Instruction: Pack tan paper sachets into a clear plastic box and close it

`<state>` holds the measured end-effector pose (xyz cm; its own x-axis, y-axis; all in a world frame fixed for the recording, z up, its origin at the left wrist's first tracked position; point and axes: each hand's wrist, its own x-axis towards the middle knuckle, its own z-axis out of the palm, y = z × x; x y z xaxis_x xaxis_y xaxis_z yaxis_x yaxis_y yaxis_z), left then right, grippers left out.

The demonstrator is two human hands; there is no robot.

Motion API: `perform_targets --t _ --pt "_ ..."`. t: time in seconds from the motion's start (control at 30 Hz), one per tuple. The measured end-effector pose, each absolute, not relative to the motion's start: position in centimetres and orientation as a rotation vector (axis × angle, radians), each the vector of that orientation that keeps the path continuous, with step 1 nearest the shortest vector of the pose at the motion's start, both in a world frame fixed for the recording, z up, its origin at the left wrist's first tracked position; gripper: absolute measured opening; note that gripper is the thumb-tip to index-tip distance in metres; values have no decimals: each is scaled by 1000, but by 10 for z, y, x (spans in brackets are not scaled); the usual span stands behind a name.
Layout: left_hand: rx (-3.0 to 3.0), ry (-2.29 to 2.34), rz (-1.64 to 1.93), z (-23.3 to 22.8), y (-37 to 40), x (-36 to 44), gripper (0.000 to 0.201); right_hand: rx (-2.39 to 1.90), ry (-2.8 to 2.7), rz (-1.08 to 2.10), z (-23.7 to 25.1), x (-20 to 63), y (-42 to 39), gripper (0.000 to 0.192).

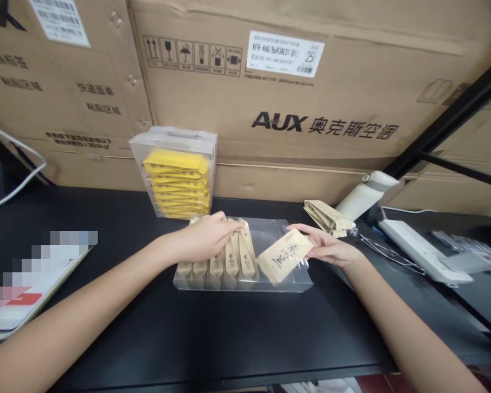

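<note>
A clear plastic box point(284, 284) lies on the black table, with a row of tan paper packets point(231, 262) standing on edge in its left part. My left hand point(207, 237) reaches over the row, fingers bent and closed on the packets' top edges; its palm hides some of them. Between the thumb and fingers of my right hand point(329, 245) is another tan packet point(284, 255) with dark brush lettering. This one is tilted over the right part of the box, apart from the row.
Behind stands a clear box point(213, 164) of yellow packets point(180, 185). More tan packets point(327, 217) lie at right, beside a leaning white bottle point(366, 194), a cable point(393, 254) and a power strip point(423, 251). Large cardboard boxes point(311, 153) line the back; a blurred-out device point(28, 295) lies left.
</note>
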<state>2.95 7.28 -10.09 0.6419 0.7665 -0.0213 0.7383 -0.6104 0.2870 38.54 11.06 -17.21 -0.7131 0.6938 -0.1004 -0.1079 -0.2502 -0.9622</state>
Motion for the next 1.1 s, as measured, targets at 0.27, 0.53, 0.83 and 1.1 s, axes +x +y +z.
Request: perform_targets --t 0.27,0.53,0.83,1.1 --pt "2527 1157 216 -104 74 26 47 -763 -1432 2001 -174 378 108 68" --pt "2469 977 255 -101 86 15 45 -794 -1446 2008 -169 377 106 70" --pt "2448 979 258 -102 87 14 45 -869 -1421 1995 -169 378 107 59" --pt "2432 992 246 -101 86 14 46 -937 -1415 1932 -176 371 110 27"
